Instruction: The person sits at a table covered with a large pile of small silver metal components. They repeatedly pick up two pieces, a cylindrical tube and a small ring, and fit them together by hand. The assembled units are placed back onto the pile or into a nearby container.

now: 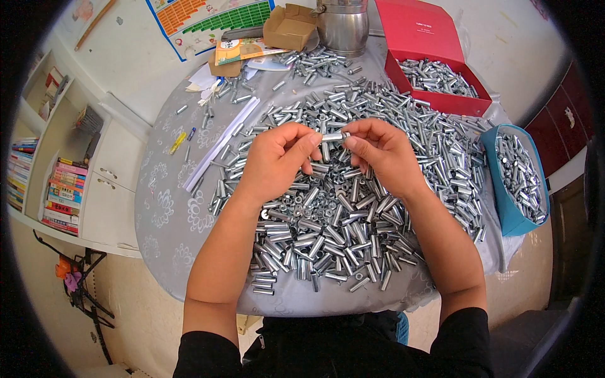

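Two hands meet above middle of round table (165,208). Left hand (275,160) and right hand (380,153) both pinch one short metal tube (333,136) by fingertips, held level between them, just above big heap of metal tubes (328,227). Red box (435,63) of tubes at far right, blue bin (517,176) beside it. Steel pot (343,26) and cardboard box (288,26) at far edge.

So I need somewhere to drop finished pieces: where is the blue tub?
In the head view the blue tub sits at the table's right edge, just below the red box, and already holds metal tubes.
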Demonstrator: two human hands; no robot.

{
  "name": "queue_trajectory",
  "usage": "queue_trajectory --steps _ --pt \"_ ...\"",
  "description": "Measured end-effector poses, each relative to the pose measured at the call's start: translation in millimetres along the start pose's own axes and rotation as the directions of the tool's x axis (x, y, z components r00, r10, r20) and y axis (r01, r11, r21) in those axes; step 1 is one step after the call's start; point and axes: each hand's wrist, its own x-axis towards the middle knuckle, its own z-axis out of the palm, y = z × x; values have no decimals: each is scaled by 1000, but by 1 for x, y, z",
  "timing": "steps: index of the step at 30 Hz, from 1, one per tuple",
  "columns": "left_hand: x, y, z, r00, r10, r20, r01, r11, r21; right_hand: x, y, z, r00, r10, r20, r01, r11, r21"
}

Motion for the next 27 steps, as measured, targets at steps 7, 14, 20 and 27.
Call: queue_trajectory --steps 7,14,20,27 --pt "0 0 1 1000 8 -17 -8 1000 -1 -1 -4 1 1000 14 -3 -14 999 47" --pt "1 -1 0 999 -32 -24 32 999 -20 -1 -4 0 996 78 42 -79 997 19" --pt "2 -4 0 998 -54 -32 53 998 -31 -2 -3 8 986 -159 -54 161 986 33" --pt "3 -2 0 996 -72 -48 71 997 -12 2 7 -1 995 -93 -41 93 996 -11"
